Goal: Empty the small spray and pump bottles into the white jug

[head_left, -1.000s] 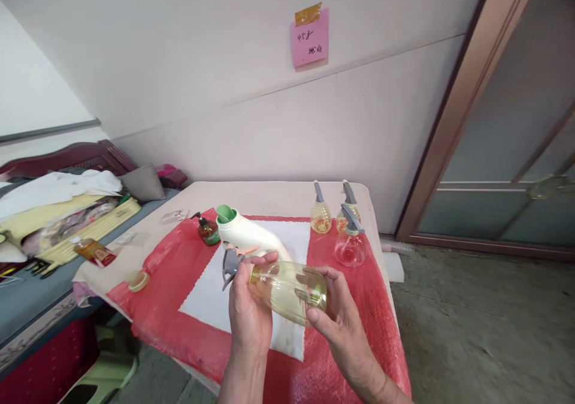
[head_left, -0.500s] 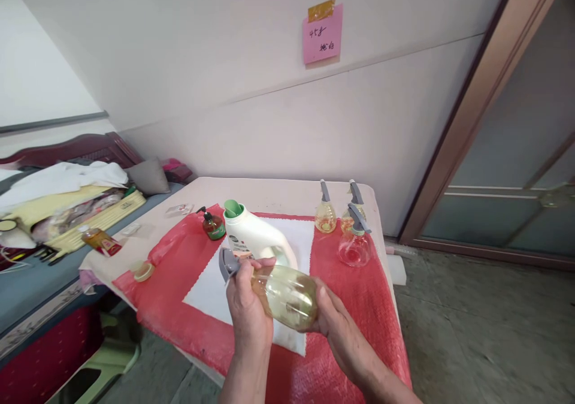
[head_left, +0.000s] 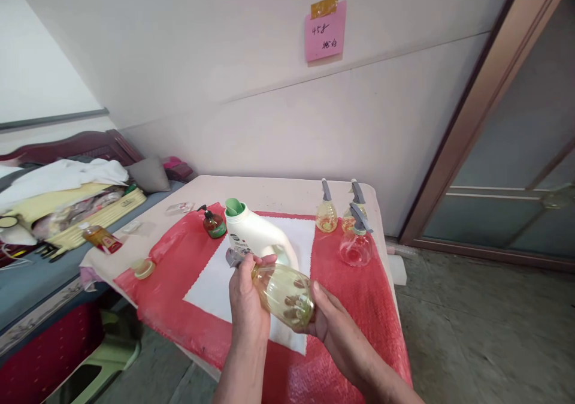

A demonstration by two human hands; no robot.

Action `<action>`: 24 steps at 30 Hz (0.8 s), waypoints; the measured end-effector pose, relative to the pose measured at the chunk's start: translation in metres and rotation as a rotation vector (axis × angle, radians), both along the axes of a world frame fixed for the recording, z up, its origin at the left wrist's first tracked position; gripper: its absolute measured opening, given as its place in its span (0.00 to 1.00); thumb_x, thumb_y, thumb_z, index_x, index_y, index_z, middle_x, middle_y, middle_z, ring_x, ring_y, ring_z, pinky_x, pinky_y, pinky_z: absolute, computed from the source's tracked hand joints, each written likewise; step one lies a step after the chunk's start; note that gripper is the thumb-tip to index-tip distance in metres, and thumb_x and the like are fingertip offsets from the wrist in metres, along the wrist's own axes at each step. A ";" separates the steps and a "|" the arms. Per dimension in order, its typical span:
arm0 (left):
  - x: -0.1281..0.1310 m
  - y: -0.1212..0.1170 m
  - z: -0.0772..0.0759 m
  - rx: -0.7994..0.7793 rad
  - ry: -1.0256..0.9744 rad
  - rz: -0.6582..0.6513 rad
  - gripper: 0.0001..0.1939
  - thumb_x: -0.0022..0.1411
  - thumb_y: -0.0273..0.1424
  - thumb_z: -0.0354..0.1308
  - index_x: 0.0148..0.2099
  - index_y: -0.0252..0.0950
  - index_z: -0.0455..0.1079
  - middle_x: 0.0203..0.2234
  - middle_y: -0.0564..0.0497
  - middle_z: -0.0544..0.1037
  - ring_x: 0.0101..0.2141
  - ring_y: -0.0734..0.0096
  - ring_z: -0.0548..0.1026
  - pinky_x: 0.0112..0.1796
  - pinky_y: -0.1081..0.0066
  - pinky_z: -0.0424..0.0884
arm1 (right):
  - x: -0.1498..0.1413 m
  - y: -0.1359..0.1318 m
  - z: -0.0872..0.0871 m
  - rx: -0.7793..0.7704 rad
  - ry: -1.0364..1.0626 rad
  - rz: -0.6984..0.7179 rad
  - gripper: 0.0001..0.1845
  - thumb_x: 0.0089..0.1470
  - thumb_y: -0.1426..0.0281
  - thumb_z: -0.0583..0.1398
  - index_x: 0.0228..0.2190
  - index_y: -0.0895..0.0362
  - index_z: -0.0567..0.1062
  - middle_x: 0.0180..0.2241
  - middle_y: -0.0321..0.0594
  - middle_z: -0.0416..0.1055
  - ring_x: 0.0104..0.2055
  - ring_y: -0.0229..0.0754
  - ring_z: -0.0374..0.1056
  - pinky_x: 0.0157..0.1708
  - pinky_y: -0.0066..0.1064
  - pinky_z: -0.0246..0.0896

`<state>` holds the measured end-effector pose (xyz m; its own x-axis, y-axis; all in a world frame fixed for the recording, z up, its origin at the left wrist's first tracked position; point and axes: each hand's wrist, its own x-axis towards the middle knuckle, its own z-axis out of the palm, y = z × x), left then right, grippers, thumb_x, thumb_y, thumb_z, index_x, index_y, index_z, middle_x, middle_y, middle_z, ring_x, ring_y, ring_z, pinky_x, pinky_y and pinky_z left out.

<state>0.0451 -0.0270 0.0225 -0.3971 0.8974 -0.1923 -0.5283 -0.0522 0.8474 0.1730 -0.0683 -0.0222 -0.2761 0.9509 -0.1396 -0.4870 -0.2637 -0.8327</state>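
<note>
"What does the head view show of your hands?"

"My left hand is closed round the neck of a see-through, yellowish spray bottle, and my right hand clasps its base. The bottle slants between them, over the white sheet and in front of the white jug."

"And room to move?"

"The table's front edge slants in toward my left forearm. On the right, a stretch of red cover lies between my right hand and the side edge; three standing bottles with grey triggers crowd farther back near that edge."

"Any writing?"

"The pink note on the wall reads '45', then handwriting I can't make out. The jug's label and the pump bottle's green one are too small to read."
</note>
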 end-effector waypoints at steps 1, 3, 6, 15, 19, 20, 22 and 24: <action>0.000 0.000 0.000 0.011 0.004 0.016 0.16 0.54 0.43 0.62 0.32 0.35 0.66 0.32 0.42 0.81 0.32 0.61 0.78 0.35 0.64 0.71 | 0.000 0.000 0.000 0.094 -0.084 -0.034 0.33 0.54 0.48 0.60 0.55 0.55 0.66 0.51 0.49 0.71 0.49 0.50 0.70 0.42 0.39 0.67; -0.001 -0.001 0.000 0.048 0.039 0.023 0.16 0.55 0.43 0.62 0.33 0.34 0.68 0.33 0.41 0.81 0.34 0.60 0.78 0.37 0.64 0.71 | 0.000 -0.001 -0.001 0.279 -0.308 -0.135 0.42 0.44 0.54 0.68 0.57 0.52 0.62 0.54 0.48 0.68 0.54 0.53 0.66 0.51 0.43 0.63; -0.001 -0.006 0.004 0.082 0.155 -0.034 0.17 0.58 0.43 0.60 0.34 0.32 0.72 0.34 0.40 0.81 0.34 0.60 0.77 0.36 0.65 0.71 | 0.001 -0.001 -0.008 0.363 -0.504 -0.193 0.44 0.38 0.58 0.72 0.56 0.53 0.65 0.50 0.48 0.71 0.52 0.55 0.67 0.53 0.44 0.61; -0.010 -0.010 0.004 0.089 0.125 -0.195 0.18 0.59 0.42 0.59 0.30 0.31 0.74 0.26 0.42 0.79 0.29 0.65 0.73 0.35 0.67 0.67 | -0.010 0.000 -0.023 -0.105 0.147 0.089 0.31 0.46 0.47 0.65 0.45 0.56 0.75 0.35 0.47 0.79 0.30 0.45 0.74 0.25 0.31 0.66; -0.014 -0.009 0.004 0.114 0.120 -0.227 0.17 0.59 0.42 0.60 0.32 0.30 0.74 0.30 0.39 0.80 0.32 0.62 0.74 0.38 0.65 0.67 | -0.022 -0.002 -0.026 -0.318 0.273 0.234 0.33 0.48 0.42 0.61 0.39 0.59 0.76 0.25 0.46 0.77 0.20 0.40 0.72 0.16 0.23 0.59; -0.014 -0.010 0.005 0.114 0.116 -0.233 0.18 0.59 0.43 0.60 0.33 0.30 0.74 0.31 0.39 0.80 0.34 0.61 0.74 0.40 0.64 0.66 | -0.024 -0.002 -0.026 -0.339 0.272 0.239 0.33 0.49 0.42 0.60 0.39 0.59 0.76 0.25 0.46 0.77 0.19 0.39 0.71 0.16 0.23 0.59; -0.017 -0.013 0.007 0.089 0.127 -0.238 0.20 0.58 0.46 0.61 0.37 0.31 0.73 0.35 0.38 0.80 0.39 0.57 0.75 0.42 0.63 0.66 | -0.026 -0.002 -0.023 -0.323 0.256 0.201 0.31 0.49 0.42 0.60 0.38 0.58 0.77 0.26 0.46 0.77 0.20 0.39 0.71 0.18 0.24 0.60; -0.022 -0.022 0.009 0.056 0.166 -0.273 0.25 0.56 0.48 0.63 0.46 0.34 0.72 0.43 0.39 0.78 0.47 0.54 0.73 0.45 0.63 0.66 | -0.024 -0.001 -0.017 -0.241 0.217 0.135 0.29 0.48 0.44 0.62 0.38 0.56 0.77 0.28 0.45 0.78 0.23 0.41 0.72 0.21 0.26 0.63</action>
